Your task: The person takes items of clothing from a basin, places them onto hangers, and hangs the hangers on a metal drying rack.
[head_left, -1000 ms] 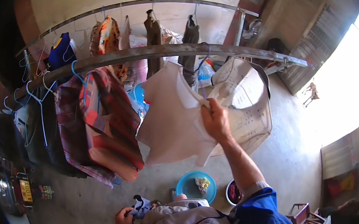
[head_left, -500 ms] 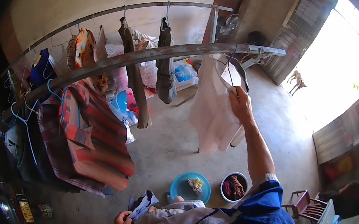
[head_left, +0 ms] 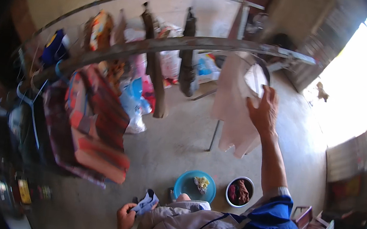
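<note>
A pale pink-white garment (head_left: 232, 93) hangs from the near metal rail (head_left: 164, 46), with a dark curved edge of cloth or hanger behind it. Up against its right side is my right hand (head_left: 264, 113), thumb and fingers apart, its fingertips near that dark edge. I cannot tell whether they touch it. Low in front of me, my left hand (head_left: 126, 217) is closed on a small grey-blue cloth (head_left: 147, 203), which is crumpled and partly dark.
A striped red shirt (head_left: 95, 122) and dark trousers (head_left: 188, 51) hang to the left. On the floor stand a blue basin (head_left: 179, 189) with a light cloth and a white-rimmed bucket (head_left: 251, 197) with dark red cloth. Plastic bags (head_left: 136, 104) lie beyond the rail. A bright doorway opens at right.
My right hand has let go of the pale garment's edge and spread its fingers. The view has shifted. My left hand keeps hold of the cloth.
</note>
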A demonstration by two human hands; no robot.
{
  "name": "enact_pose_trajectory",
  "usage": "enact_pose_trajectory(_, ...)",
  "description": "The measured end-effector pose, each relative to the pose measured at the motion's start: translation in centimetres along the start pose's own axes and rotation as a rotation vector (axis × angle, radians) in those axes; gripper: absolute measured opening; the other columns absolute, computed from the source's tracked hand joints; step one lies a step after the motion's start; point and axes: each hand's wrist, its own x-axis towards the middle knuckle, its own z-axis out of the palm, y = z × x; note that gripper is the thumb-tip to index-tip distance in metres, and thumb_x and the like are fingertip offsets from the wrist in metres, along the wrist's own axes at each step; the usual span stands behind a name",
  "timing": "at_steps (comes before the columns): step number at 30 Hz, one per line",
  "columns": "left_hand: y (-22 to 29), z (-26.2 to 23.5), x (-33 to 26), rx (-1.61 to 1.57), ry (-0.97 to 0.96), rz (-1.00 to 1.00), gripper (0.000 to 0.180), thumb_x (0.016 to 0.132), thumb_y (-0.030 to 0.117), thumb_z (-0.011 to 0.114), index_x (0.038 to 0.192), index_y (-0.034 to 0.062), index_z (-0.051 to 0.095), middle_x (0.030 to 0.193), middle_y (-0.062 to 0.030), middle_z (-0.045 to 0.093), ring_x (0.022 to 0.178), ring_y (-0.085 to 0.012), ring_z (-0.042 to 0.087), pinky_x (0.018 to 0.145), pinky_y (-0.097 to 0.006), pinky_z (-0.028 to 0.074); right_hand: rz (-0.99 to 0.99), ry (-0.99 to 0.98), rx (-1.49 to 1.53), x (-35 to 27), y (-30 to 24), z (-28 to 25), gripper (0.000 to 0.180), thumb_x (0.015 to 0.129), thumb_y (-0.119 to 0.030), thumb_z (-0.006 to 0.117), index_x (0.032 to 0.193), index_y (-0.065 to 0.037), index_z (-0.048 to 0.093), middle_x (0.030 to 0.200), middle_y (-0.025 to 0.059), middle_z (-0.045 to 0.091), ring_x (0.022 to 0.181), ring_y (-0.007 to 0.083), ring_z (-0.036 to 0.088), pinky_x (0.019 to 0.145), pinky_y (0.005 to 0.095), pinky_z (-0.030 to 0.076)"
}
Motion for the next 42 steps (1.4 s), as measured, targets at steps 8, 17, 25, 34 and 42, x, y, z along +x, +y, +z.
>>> enact_pose_trajectory(8, 2.2, -0.6, 0.1, 0.069, 0.088, 0.132, 0.026, 0.079, 0.004, 0.056, 0.1, 0.0039, 0.071, 0.085, -0.0122, 0.071, 0.075, -0.02, 0.068, 0.071, -0.032, 0.053, -0.182, -0.361, 0.918, -6.1, -17.7, 2.0, 0.028, 0.087, -0.001, 0.068, 0.113, 0.0, 0.06, 0.093, 0.0106, 0.066, 0.075, 0.0173, 0.067, 0.066, 0.0289, 0.053)
enact_pose_trajectory(17, -1.6, -5.4, -2.5, -0.098, 0.191, 0.018, 0.027, 0.08, 0.0, 0.054, 0.101, 0.0001, 0.07, 0.078, -0.0051, 0.068, 0.065, -0.0097, 0.059, 0.06, -0.027, 0.048, -0.245, -0.489, 1.085, -7.6, -41.4, 6.7, 0.05, 0.084, -0.031, 0.075, 0.115, 0.004, 0.054, 0.09, 0.0189, 0.067, 0.076, 0.0358, 0.067, 0.066, 0.0438, 0.053)
enact_pose_trajectory(25, -3.0, -9.3, -2.8, -0.143, 0.212, -0.105, 0.029, 0.077, 0.002, 0.054, 0.1, 0.0012, 0.071, 0.076, -0.007, 0.068, 0.066, -0.0124, 0.061, 0.062, -0.029, 0.049, -0.063, -0.348, 1.106, -6.9, -43.4, 10.4, 0.019, 0.089, -0.014, 0.061, 0.099, 0.0, 0.052, 0.075, 0.0208, 0.063, 0.071, 0.0355, 0.065, 0.062, 0.0443, 0.049)
enact_pose_trajectory(34, -5.3, -10.0, -0.1, -0.083, 0.146, -0.027, 0.022, 0.08, 0.001, 0.053, 0.095, -0.0002, 0.07, 0.07, -0.002, 0.063, 0.055, -0.0072, 0.054, 0.05, -0.024, 0.043, 0.08, -0.242, 0.986, -3.7, -29.3, 5.4, 0.018, 0.09, -0.014, 0.058, 0.1, 0.0, 0.055, 0.076, 0.0173, 0.062, 0.068, 0.0246, 0.06, 0.066, 0.0374, 0.049)
enact_pose_trajectory(42, -2.5, -8.2, 1.9, -0.077, 0.026, -0.014, 0.024, 0.078, -0.001, 0.055, 0.098, -0.0012, 0.07, 0.071, -0.002, 0.063, 0.058, -0.0072, 0.054, 0.053, -0.024, 0.043, 0.186, -0.238, 0.988, -1.9, -15.8, 2.9, 0.017, 0.091, -0.015, 0.061, 0.101, -0.002, 0.062, 0.083, 0.0045, 0.064, 0.078, 0.0099, 0.057, 0.07, 0.0293, 0.048)
